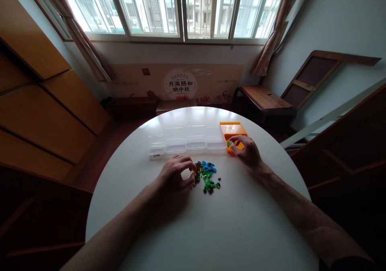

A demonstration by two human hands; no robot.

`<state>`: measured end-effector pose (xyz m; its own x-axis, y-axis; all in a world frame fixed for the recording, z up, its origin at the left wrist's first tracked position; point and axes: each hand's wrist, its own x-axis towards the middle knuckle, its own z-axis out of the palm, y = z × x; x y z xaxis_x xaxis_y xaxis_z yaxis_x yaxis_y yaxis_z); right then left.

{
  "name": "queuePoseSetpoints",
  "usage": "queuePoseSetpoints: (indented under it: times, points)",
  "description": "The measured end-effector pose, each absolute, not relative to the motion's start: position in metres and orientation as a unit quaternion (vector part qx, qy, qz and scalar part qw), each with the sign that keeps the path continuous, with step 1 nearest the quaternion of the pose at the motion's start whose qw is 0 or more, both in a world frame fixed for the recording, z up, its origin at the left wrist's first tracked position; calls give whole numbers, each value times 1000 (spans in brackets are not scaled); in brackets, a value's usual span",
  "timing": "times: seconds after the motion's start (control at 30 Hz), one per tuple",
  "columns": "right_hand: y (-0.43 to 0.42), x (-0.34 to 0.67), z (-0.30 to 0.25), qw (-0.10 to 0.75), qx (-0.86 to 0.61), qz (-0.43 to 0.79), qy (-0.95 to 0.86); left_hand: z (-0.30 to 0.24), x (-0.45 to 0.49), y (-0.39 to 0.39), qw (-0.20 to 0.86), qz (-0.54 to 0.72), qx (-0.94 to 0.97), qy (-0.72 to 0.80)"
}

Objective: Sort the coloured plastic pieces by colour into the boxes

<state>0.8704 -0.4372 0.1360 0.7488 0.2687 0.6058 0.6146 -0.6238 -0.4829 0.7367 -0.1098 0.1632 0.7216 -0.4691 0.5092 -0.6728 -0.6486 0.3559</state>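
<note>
A pile of small building bricks in blue, green, brown and yellow lies loose on the white table. My left hand rests at the pile's left edge, thumb and forefinger curled to a pinch against the brown and yellow pieces; whatever is between the tips is too small to make out. Farther right, my right hand is over the open orange box, its fingertips closed on a small green brick at the box's left side. The hand hides much of the box's inside.
Several clear plastic boxes with raised lids stand in a row left of the orange box. The round white table has its curved far edge beyond them. A wooden side table stands at the back right, below the window.
</note>
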Motion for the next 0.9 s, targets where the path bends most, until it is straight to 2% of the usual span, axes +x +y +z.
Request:
queuePoseSetpoints:
  times: [0.3,0.9]
  points:
    - [-416,850,148,337,-820,-249,-390,161,736,-115,269,164,878,-361]
    - [-408,843,151,344,-803,-217,-435,153,736,-120,233,160,889,-361]
